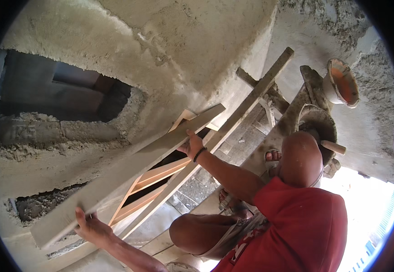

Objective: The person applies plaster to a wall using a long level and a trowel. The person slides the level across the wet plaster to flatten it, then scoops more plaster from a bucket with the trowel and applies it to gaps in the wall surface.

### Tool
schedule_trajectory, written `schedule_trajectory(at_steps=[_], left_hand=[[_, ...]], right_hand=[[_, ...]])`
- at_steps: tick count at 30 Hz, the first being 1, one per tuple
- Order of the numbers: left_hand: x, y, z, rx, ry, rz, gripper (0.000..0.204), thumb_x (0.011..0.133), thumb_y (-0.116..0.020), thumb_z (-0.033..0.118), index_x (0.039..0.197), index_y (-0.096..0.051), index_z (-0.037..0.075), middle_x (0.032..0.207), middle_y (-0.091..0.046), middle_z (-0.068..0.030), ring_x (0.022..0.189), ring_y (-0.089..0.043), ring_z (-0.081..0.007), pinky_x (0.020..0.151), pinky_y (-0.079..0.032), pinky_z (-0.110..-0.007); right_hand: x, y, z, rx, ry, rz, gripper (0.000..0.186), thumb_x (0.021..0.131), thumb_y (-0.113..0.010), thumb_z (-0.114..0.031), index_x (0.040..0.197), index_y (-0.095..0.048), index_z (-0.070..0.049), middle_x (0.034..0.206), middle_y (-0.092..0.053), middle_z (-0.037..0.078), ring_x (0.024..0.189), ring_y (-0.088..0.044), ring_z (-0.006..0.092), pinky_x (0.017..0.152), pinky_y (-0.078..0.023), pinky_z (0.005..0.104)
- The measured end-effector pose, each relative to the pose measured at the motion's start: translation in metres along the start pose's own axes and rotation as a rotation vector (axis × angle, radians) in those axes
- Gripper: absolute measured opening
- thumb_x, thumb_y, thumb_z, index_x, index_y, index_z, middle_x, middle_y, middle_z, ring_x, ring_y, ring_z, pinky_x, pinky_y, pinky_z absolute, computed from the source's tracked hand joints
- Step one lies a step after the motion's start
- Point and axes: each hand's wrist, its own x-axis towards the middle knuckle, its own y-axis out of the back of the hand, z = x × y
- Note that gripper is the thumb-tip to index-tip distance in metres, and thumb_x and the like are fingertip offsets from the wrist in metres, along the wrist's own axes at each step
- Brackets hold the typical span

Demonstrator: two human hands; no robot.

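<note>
A long, pale flat board (129, 170) slants along the plastered wall. My left hand (93, 229) grips its lower left end, the thumb on the face and the fingers behind the edge. Higher up, my right hand (191, 145), with a dark band at the wrist, holds the board's edge near its upper end; some of its fingers are hidden. Behind the board shows a slatted wooden frame (149, 179) with dark gaps, close below my right hand.
A long wooden pole (251, 102) runs beside the frame. On a scaffold plank (292, 111) stands a mortar bucket (319, 119) with a wooden handle (333, 147) at its rim. An orange-lined bucket (343, 84) is farther right. Rough openings (61, 90) break the wall at left.
</note>
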Motion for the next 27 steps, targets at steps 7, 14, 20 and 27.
schedule_trajectory(at_steps=[7, 14, 20, 27], left_hand=[[0.02, -0.075, 0.001, -0.072, -0.02, -0.096, 0.037, 0.078, -0.076, 0.024, 0.097, -0.063, -0.006, 0.098, -0.063, -0.0124, 0.087, -0.062, -0.0205, 0.076, -0.053, -0.034], [0.055, -0.036, 0.001, -0.109, 0.021, -0.106, 0.038, 0.082, -0.071, 0.025, 0.108, -0.065, -0.001, 0.108, -0.062, -0.014, 0.095, -0.063, -0.0245, 0.075, -0.056, -0.036], [0.071, -0.015, 0.023, -0.162, -0.002, -0.088, 0.039, 0.083, -0.07, 0.025, 0.108, -0.062, -0.003, 0.11, -0.061, -0.0145, 0.101, -0.06, -0.0242, 0.082, -0.053, -0.035], [0.089, 0.029, 0.012, -0.162, 0.113, 0.026, 0.038, 0.08, -0.074, 0.021, 0.109, -0.061, 0.001, 0.112, -0.062, -0.0133, 0.102, -0.061, -0.023, 0.082, -0.054, -0.035]], right_hand=[[0.05, -0.008, -0.034, 0.109, 0.173, 0.018, 0.039, 0.091, -0.052, -0.035, 0.113, -0.053, -0.003, 0.103, -0.066, 0.016, 0.091, -0.068, 0.0315, 0.074, -0.059, 0.0482], [0.02, -0.038, -0.031, 0.095, 0.187, 0.079, 0.042, 0.087, -0.057, -0.035, 0.111, -0.052, 0.0, 0.098, -0.064, 0.017, 0.084, -0.068, 0.0327, 0.068, -0.06, 0.0468], [-0.011, -0.068, -0.034, -0.152, 0.262, 0.057, 0.042, 0.085, -0.058, -0.033, 0.11, -0.051, 0.0, 0.099, -0.062, 0.019, 0.081, -0.067, 0.0334, 0.066, -0.06, 0.0471], [-0.034, -0.085, -0.048, -0.158, 0.134, 0.013, 0.041, 0.089, -0.058, -0.036, 0.111, -0.051, -0.003, 0.104, -0.062, 0.015, 0.085, -0.067, 0.0302, 0.065, -0.06, 0.0472]])
